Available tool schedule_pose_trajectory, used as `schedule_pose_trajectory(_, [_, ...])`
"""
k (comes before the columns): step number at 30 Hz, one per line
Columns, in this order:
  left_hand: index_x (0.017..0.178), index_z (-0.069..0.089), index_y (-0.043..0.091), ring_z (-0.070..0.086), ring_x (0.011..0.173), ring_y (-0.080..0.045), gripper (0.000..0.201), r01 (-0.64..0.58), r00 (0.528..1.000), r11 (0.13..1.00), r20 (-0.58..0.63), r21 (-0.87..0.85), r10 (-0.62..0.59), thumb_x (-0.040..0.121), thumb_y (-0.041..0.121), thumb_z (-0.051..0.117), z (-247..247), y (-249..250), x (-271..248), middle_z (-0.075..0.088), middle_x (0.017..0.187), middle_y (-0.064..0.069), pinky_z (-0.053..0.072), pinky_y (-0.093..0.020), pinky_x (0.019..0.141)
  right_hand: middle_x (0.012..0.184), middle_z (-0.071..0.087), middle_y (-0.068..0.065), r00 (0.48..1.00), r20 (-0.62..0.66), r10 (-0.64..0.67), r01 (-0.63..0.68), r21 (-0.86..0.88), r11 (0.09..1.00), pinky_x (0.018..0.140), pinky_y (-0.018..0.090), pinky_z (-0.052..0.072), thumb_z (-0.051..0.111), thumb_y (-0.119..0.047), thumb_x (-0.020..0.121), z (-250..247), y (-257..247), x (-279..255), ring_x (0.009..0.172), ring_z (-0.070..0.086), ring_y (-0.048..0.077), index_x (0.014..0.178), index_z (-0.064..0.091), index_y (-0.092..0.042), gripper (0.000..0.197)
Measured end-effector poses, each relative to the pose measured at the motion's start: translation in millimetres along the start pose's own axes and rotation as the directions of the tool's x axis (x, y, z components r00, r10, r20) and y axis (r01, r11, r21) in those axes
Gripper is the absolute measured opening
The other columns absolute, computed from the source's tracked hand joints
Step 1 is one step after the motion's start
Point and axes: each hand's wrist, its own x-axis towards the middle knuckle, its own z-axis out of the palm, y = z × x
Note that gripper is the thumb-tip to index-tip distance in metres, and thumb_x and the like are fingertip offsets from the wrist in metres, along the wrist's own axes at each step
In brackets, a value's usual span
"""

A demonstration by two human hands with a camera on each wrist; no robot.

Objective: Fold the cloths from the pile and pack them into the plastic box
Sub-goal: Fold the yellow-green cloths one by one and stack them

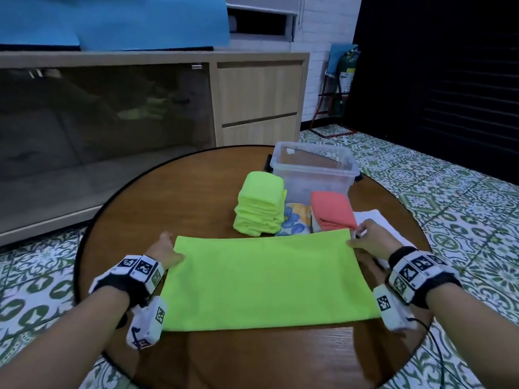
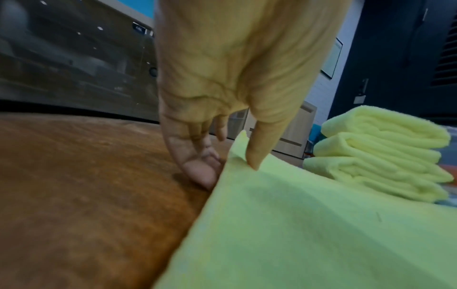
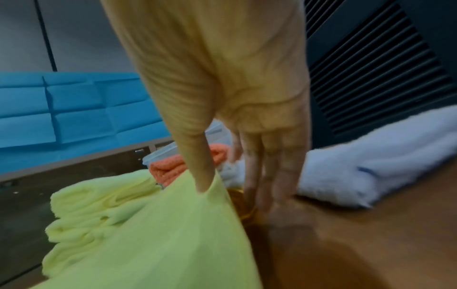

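The left hand (image 1: 165, 249) and right hand (image 1: 368, 240) each pinch a far corner of the green cloth (image 1: 266, 282). Bare table (image 1: 126, 209) lies left; folded stacks crowd its far edge.

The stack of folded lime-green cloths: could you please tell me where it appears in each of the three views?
Head: the stack of folded lime-green cloths sits centre, left of the clear plastic box.
Left wrist: right edge, beyond the left hand.
Right wrist: lower left, left of the right hand.
Shared landmark: the flat lime-green cloth, whose far corners both hands pinch.
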Motion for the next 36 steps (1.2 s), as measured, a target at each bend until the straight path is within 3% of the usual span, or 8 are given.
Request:
schedule_pose_trajectory(4, [0.091,0.052,-0.002,0.053,0.059,-0.021,0.024,0.148,0.982,0.981,0.138,-0.123,-0.131,0.091,0.021,0.060,-3,-5,-16,0.056,0.076,-0.012,0.044,-0.026,0.047,0.072,0.059,0.013,0.939,0.288,0.187,-0.186,-0.030,0.982,0.054,0.028,0.048,0.066,-0.027,0.087,7,17,-13,0.058,0.055,0.020,0.079,0.054,-0.004,0.027])
schedule_pose_trajectory(8, [0.102,0.059,-0.003,0.060,0.057,-0.025,0.053,0.134,0.946,0.991,0.301,-0.019,-0.122,0.078,0.042,0.072,-4,-19,-20,0.059,0.078,-0.012,0.053,-0.032,0.057,0.063,0.053,0.010,0.919,0.342,0.197,-0.157,-0.141,0.977,0.053,0.028,0.048,0.065,-0.026,0.088,11,18,-24,0.051,0.051,0.020,0.073,0.048,-0.005,0.031])
schedule_pose_trajectory(13, [0.101,0.054,0.004,0.062,0.069,-0.024,0.037,0.154,0.914,0.986,0.388,-0.058,-0.120,0.080,0.028,0.073,-2,-27,-39,0.062,0.088,-0.012,0.057,-0.035,0.058,0.066,0.055,0.006,0.879,0.422,0.223,-0.174,-0.151,0.973,0.048,0.026,0.049,0.067,-0.025,0.087,1,18,-41,0.052,0.054,0.017,0.082,0.054,-0.004,0.025])
schedule_pose_trajectory(17, [0.118,0.039,0.012,0.058,0.086,-0.024,0.050,0.131,0.947,0.989,0.304,-0.074,-0.102,0.081,0.014,0.072,-4,-37,-42,0.052,0.105,-0.010,0.049,-0.030,0.052,0.073,0.053,0.007,0.879,0.444,0.173,-0.106,-0.170,0.980,0.053,0.029,0.048,0.066,-0.011,0.087,-4,22,-46,0.057,0.052,0.018,0.083,0.047,-0.010,0.019])
schedule_pose_trajectory(20, [0.108,0.053,0.011,0.049,0.092,-0.019,0.019,-0.039,0.980,0.996,0.192,-0.078,0.053,0.090,0.008,0.058,-13,-36,-39,0.053,0.110,-0.009,0.042,-0.024,0.065,0.092,0.050,0.007,0.917,0.396,0.036,-0.009,-0.071,0.997,0.059,0.021,0.043,0.051,-0.003,0.094,-8,19,-47,0.074,0.050,0.014,0.084,0.053,-0.012,0.014])
schedule_pose_trajectory(24, [0.107,0.066,0.004,0.060,0.052,-0.011,0.040,-0.025,0.983,0.888,0.153,-0.459,0.107,0.093,-0.012,0.033,-29,-37,-48,0.068,0.076,-0.008,0.048,-0.017,0.041,0.081,0.062,0.013,0.931,0.364,-0.027,-0.137,0.418,0.898,0.041,0.017,0.048,0.025,0.009,0.098,-17,9,-52,0.051,0.065,0.014,0.089,0.059,0.000,0.037])
schedule_pose_trajectory(29, [0.113,0.067,0.015,0.057,0.095,-0.028,0.046,-0.161,0.962,0.849,0.112,-0.503,0.249,0.081,-0.017,0.055,-25,-64,-36,0.071,0.101,-0.007,0.051,-0.036,0.081,0.082,0.066,0.011,0.956,0.292,-0.029,-0.103,0.427,0.898,0.050,0.019,0.054,0.040,0.022,0.087,-15,26,-47,0.054,0.066,0.009,0.115,0.057,0.004,0.037])
schedule_pose_trajectory(36, [0.117,0.060,0.008,0.058,0.084,-0.022,0.025,-0.216,0.975,0.810,-0.083,-0.545,0.204,0.094,0.005,0.051,-12,-55,-35,0.064,0.099,-0.008,0.046,-0.025,0.074,0.058,0.047,0.006,0.984,0.176,0.019,-0.107,0.505,0.857,0.041,0.015,0.044,0.052,-0.006,0.094,-3,30,-42,0.039,0.047,0.007,0.077,0.059,-0.005,0.019])
